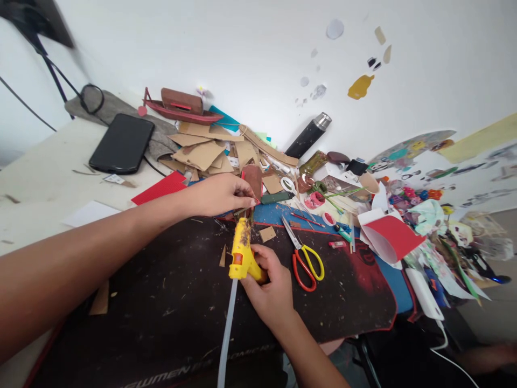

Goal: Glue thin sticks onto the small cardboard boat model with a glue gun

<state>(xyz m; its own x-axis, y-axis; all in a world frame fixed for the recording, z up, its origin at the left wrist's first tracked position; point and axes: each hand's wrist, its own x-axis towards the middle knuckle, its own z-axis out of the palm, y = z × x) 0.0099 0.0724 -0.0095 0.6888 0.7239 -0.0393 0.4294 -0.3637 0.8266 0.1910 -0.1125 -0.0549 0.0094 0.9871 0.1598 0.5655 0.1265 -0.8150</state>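
My right hand (269, 285) grips a yellow hot glue gun (242, 253) over the black desk mat (169, 307). A clear glue stick (226, 334) sticks out of the gun's back towards me. The gun's nozzle points away, at a small brown cardboard piece (253, 180). My left hand (220, 193) reaches across from the left and pinches that brown piece just beyond the nozzle. A small cardboard scrap (267, 233) lies beside the gun.
Red and yellow scissors (305, 258) lie right of the gun. Cardboard offcuts (210, 151), a model boat (180, 108), a black flask (309, 134) and a phone (122, 143) sit behind. Red sheets (390, 237), paper clutter and a white power strip (424, 293) crowd the right.
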